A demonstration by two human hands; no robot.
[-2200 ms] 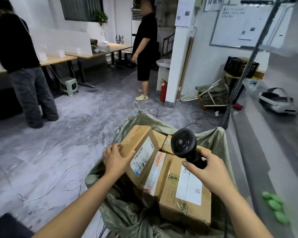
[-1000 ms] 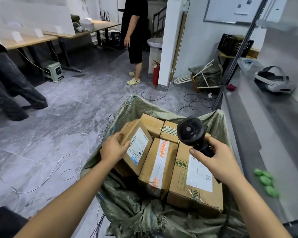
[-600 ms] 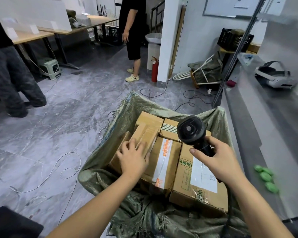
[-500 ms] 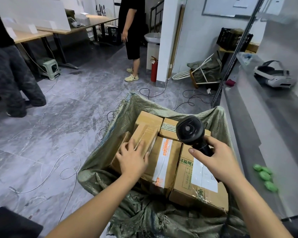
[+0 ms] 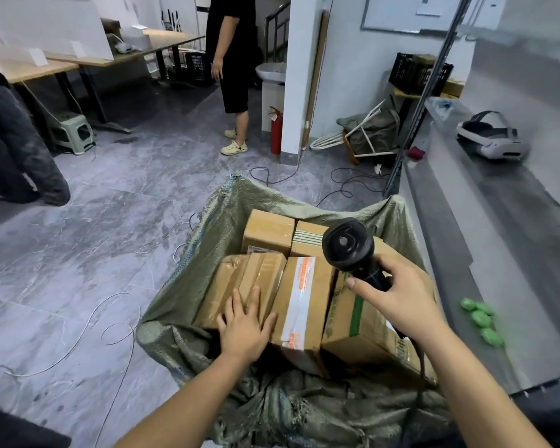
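Cardboard box (image 5: 236, 284) lies beneath the left hand (image 5: 244, 331), fingers straight and spread; the right hand (image 5: 401, 302) grips the scanner (image 5: 348, 245).

This looks like a work room where parcels get sorted and scanned. A big green woven sack (image 5: 304, 202) is full of taped brown cardboard parcels (image 5: 267, 231), with a black barcode scanner (image 5: 348, 245) over them. Long wooden desks (image 5: 162, 38), a whiteboard (image 5: 398, 11), a red fire extinguisher (image 5: 276, 130) and loose cables (image 5: 346, 182) on the grey tile floor (image 5: 110, 221) fit an office or small warehouse
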